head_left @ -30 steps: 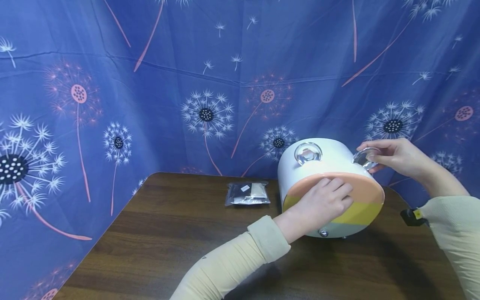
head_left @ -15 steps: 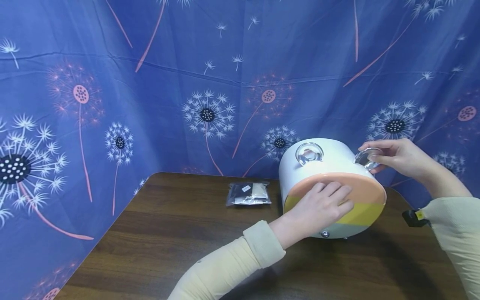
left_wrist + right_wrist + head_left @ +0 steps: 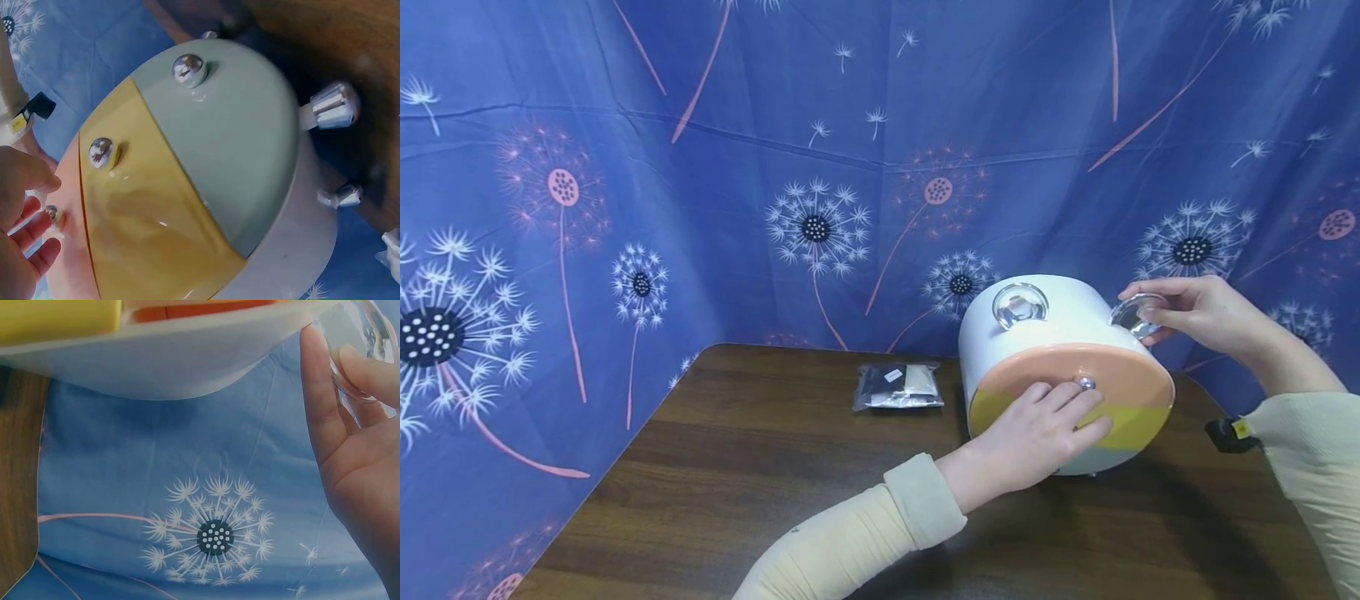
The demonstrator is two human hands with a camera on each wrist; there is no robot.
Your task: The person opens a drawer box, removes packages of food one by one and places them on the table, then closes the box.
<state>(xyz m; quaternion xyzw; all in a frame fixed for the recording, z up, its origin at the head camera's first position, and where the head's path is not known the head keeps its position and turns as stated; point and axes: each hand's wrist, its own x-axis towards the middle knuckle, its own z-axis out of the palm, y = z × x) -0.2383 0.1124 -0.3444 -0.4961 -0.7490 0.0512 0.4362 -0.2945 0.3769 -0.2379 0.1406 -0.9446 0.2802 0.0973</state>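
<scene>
A white rounded box [image 3: 1060, 308] stands on its silver feet, its front banded in an orange panel [image 3: 1037, 363], a yellow panel [image 3: 150, 231] and a green panel [image 3: 219, 137]. Each band carries a round silver knob, and two shiny silver discs rise from the top. My right hand [image 3: 1198, 312] pinches the right disc [image 3: 1133, 317] between thumb and fingers. In front of the box, my left hand [image 3: 1037, 437] has its fingers loosely bent. The left wrist view shows its thumb and fingertips spread close to the orange panel's knob [image 3: 52, 214], holding nothing.
The left disc [image 3: 1021, 307] is untouched. A clear plastic packet [image 3: 898, 387] lies left of the box on the brown wooden table [image 3: 745, 467]. A blue dandelion-print cloth [image 3: 715, 200] hangs close behind the table.
My left hand has slid down the front, from the orange panel toward the lower bands, uncovering the upper knob and covering the bottom one. My right hand keeps its hold on the disc.
</scene>
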